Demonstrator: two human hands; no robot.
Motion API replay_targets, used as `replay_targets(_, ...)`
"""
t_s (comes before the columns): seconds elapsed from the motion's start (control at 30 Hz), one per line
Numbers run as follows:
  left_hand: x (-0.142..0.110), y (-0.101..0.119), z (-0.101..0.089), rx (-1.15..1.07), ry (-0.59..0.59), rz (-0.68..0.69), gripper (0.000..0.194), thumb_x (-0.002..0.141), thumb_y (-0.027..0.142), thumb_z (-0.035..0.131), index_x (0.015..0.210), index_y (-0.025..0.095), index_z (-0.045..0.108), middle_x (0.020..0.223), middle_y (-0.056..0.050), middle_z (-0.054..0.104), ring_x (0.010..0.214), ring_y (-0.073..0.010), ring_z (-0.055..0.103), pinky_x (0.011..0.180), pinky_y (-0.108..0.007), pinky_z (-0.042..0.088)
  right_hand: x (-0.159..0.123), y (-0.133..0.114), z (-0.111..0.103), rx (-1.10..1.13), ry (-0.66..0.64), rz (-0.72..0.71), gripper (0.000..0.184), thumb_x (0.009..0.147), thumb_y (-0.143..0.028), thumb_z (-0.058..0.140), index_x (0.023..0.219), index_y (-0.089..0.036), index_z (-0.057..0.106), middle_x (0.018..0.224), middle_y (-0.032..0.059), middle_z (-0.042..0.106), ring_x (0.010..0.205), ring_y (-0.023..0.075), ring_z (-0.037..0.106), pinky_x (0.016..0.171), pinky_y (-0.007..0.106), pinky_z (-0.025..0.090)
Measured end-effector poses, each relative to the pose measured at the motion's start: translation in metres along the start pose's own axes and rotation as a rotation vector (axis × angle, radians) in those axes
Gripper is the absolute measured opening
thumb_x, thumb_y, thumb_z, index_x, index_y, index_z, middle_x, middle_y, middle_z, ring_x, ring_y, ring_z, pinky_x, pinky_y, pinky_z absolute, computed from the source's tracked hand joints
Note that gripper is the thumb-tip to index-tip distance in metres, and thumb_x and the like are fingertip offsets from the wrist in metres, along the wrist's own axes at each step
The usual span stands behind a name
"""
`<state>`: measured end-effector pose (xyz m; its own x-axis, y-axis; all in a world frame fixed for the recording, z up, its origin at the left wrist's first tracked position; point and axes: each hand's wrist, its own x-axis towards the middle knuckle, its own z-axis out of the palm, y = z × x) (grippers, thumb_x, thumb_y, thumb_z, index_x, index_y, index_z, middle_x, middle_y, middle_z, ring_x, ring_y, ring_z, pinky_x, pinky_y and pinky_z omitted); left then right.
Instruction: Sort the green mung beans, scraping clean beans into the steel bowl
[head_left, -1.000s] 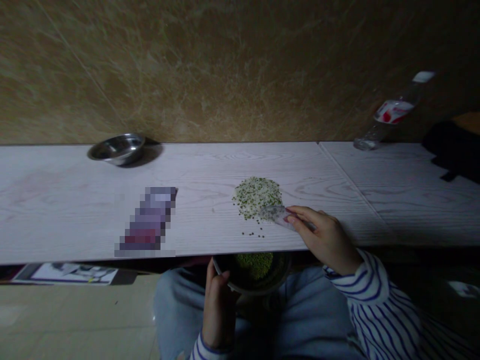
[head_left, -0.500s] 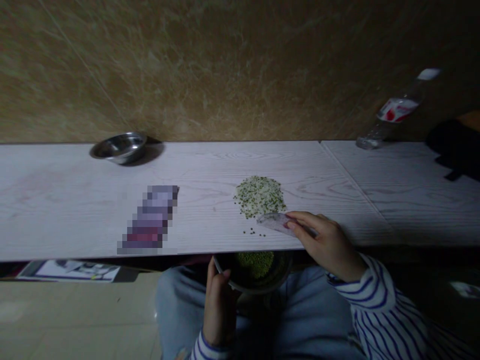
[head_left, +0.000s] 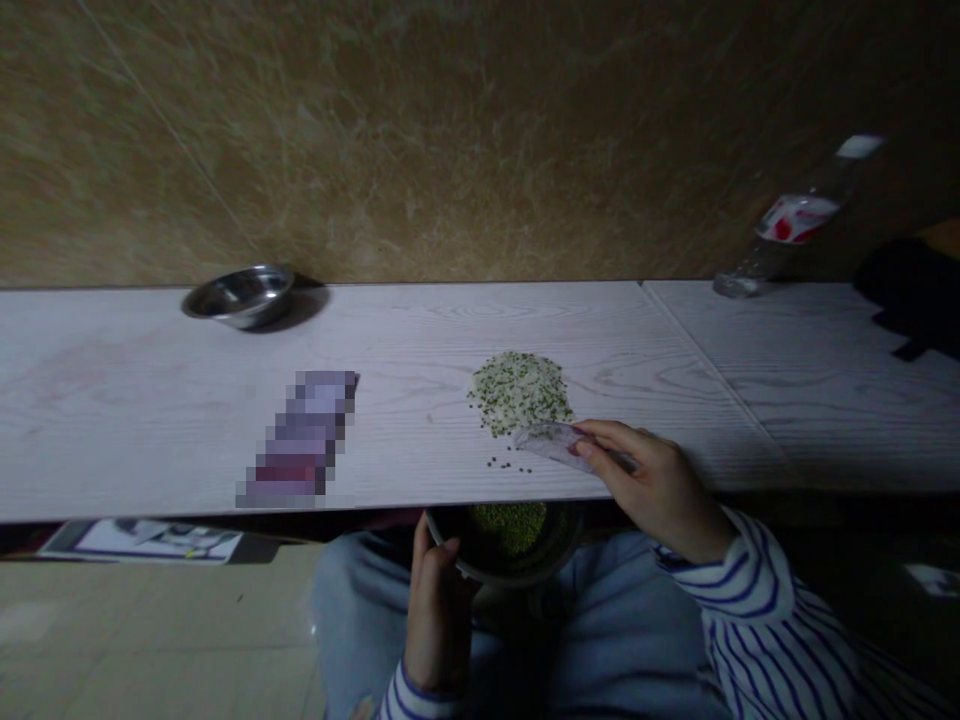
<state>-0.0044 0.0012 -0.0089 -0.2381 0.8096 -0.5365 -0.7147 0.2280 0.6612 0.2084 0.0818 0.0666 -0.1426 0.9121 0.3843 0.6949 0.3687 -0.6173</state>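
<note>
On the tabletop lies a pile of white rice mixed with green mung beans (head_left: 520, 388). My right hand (head_left: 652, 485) is closed on a thin, translucent plastic piece (head_left: 544, 442) with a rounded end, too dim to name more exactly. That end rests at the pile's near right edge, and a few loose beans (head_left: 510, 465) lie left of it. Below the table edge, over my lap, my left hand (head_left: 439, 600) grips the left rim of a dark bowl (head_left: 517, 575). Green mung beans (head_left: 512, 527) fill its bottom; the table hides the bowl's far side.
A metal bowl (head_left: 240, 300) sits by the wall at the left. Nearer lies a blurred-out flat rectangle (head_left: 304, 440). A clear bottle (head_left: 795, 220) stands at the right rear, beside a black item (head_left: 911, 290). Beneath the left table edge juts a printed sheet (head_left: 150, 540).
The plastic piece in my right hand has drawn back slightly from the pile toward the near edge, then stayed about there. My left hand and the bowl have hardly moved.
</note>
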Motion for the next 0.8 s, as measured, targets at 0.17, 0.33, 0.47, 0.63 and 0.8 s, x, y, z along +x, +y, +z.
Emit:
replay_targets(0.17,0.0006,-0.0007,-0.0001,-0.009,-0.012,0.003,0.061,0.073,0.032,0.070,0.133,0.028,0.059,0.122,-0.007,0.070,0.111,-0.0311,0.062,0.091,-0.046,0.052,-0.0026,0.0040,-0.0043,-0.011,0.008,0.014,0.022,0.091,-0.026,0.059,0.105,-0.021,0.076,0.098,0.0066,0.081,0.087,0.0235,0.078,0.079,0.034,0.064)
replay_targets(0.33,-0.0011,-0.0014,0.0011,-0.022,-0.011,0.018,0.055,0.074,0.031,0.069,0.128,0.029,0.062,0.124,-0.005,0.070,0.117,-0.0287,0.060,0.094,-0.041,0.050,-0.0047,0.0065,-0.0044,-0.009,0.015,0.040,0.023,0.091,-0.028,0.060,0.106,-0.022,0.075,0.099,0.0067,0.081,0.089,0.0242,0.078,0.078,0.034,0.065)
replay_targets(0.47,-0.0015,-0.0008,0.0012,0.004,0.002,0.030,0.053,0.073,0.031,0.070,0.125,0.029,0.064,0.121,-0.004,0.071,0.114,-0.0287,0.061,0.092,-0.041,0.051,-0.0052,0.0049,-0.0039,-0.018,0.008,0.039,0.022,0.090,-0.028,0.060,0.105,-0.022,0.076,0.097,0.0066,0.082,0.085,0.0238,0.079,0.077,0.035,0.065)
replay_targets(0.63,-0.0003,-0.0009,0.0003,-0.002,0.000,0.022,0.055,0.072,0.032,0.071,0.127,0.029,0.063,0.120,-0.005,0.071,0.114,-0.0289,0.061,0.088,-0.039,0.052,-0.0068,0.0027,-0.0043,-0.008,-0.023,0.033,0.022,0.090,-0.027,0.061,0.105,-0.022,0.076,0.097,0.0059,0.082,0.085,0.0234,0.079,0.078,0.034,0.064)
replay_targets(0.8,-0.0003,-0.0005,0.0004,-0.011,-0.002,0.009,0.057,0.072,0.031,0.071,0.128,0.030,0.062,0.122,-0.005,0.070,0.113,-0.0286,0.062,0.089,-0.039,0.051,-0.0098,0.0043,-0.0064,-0.004,-0.033,0.035,0.021,0.090,-0.028,0.062,0.105,-0.022,0.076,0.094,0.0050,0.082,0.084,0.0232,0.078,0.077,0.034,0.064)
